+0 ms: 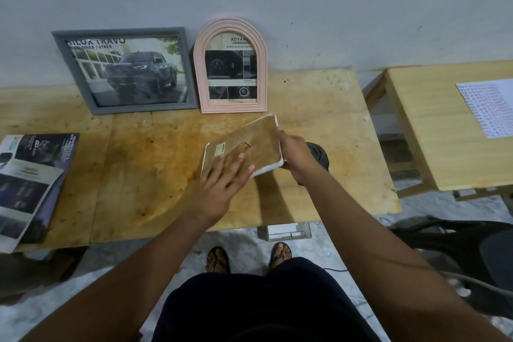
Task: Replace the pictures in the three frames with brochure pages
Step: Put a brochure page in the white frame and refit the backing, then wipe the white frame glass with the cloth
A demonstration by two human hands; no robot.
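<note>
- Dark shorts [261, 305] fill the bottom of the view, with two sandalled feet [248, 257] on the pale floor just past them.
- Both bare forearms reach forward from the lower corners toward the middle of the wooden tabletop [155, 175].
- Left hand [219, 189] lies flat, fingers spread, on the brown backing of a white-edged frame [244, 144]; its grip is open, pressing rather than clasping.
- Right hand [297, 155] has its grip closed around the right edge of that same frame, which is held face down and tilted, its near-left corner low over the tabletop; whether it touches the wood cannot be told.
- A dark rounded object [319, 155] sits just behind the right hand, mostly hidden.
- At the left edge of the tabletop lies an open brochure [30, 180], its pages partly overhanging the near edge.
- Farther back, a grey rectangular frame [125, 69] leans on the wall, showing a brochure page with a dark pickup truck.
- Just to its right a pink arched frame [230, 66] stands upright against the wall, holding a page of small dark photos.
- To the right, apart from the tabletop, a second pale wooden table [433, 119] carries a printed sheet [491, 105].
</note>
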